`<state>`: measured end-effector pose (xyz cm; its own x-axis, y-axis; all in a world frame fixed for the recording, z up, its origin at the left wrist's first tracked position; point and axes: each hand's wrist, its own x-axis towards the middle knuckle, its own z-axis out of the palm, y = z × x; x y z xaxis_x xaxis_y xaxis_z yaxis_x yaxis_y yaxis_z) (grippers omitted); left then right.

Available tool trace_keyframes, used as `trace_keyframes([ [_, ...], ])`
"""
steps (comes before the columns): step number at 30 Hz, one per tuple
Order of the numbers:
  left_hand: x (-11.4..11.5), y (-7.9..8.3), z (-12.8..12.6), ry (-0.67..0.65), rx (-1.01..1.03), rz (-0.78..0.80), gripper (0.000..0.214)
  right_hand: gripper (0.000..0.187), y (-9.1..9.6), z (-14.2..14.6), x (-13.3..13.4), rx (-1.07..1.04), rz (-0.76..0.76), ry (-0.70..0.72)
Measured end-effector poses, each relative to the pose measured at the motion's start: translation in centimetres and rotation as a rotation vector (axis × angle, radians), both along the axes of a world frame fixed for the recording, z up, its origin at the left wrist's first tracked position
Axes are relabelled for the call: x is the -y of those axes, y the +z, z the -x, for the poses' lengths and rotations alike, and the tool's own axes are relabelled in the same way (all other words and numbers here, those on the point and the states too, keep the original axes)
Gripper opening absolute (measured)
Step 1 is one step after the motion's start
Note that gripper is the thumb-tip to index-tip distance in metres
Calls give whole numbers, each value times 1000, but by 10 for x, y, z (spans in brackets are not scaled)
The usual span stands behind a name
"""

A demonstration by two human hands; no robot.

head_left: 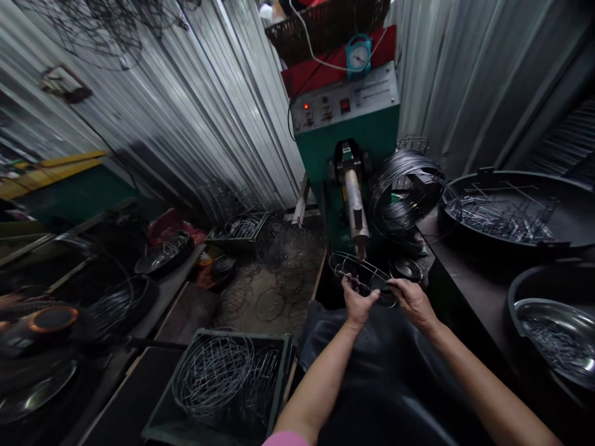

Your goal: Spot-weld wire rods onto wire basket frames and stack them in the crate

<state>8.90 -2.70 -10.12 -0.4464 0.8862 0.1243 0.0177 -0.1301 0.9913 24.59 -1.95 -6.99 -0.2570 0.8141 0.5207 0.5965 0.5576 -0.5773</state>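
Note:
Both my hands hold a round wire frame (367, 265) in front of me, tilted, with thin cross wires inside its ring. On its near left side, my left hand (359, 303) is closed, thumb and fingers pinching the wire. At the right edge my right hand (411, 300) grips the rim between thumb and fingers. Just above the frame is the metal electrode arm (356, 204) of a green welding machine (311, 152); I cannot tell whether its tip touches the wire.
A wire coil (404, 195) hangs right of the machine. Large black pans (576, 210) with small wire pieces stand at the right. A green crate (160, 412) of round wire frames sits at lower left. Wire rings (269, 305) lie on the floor. Another person's hand (9, 303) shows at far left.

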Motion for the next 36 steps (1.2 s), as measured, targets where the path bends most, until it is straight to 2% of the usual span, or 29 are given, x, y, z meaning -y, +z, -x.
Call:
trace_keyframes([
  [7, -5, 2, 10, -54, 10, -44, 76, 24, 8, 13, -11, -24, 54, 64],
  [13, -7, 8, 12, -62, 84, -37, 74, 26, 20, 24, -13, -6, 94, -60],
  [21, -11, 12, 14, -28, 189, -5, 64, 24, 35, 36, -21, 23, 113, -35],
  [28, -16, 18, 12, -4, 205, -1, 64, 23, 43, 39, -25, 59, 95, -56],
  [36, -25, 15, 14, -50, 262, 32, 60, 27, 45, 46, -34, 174, 15, -128],
])
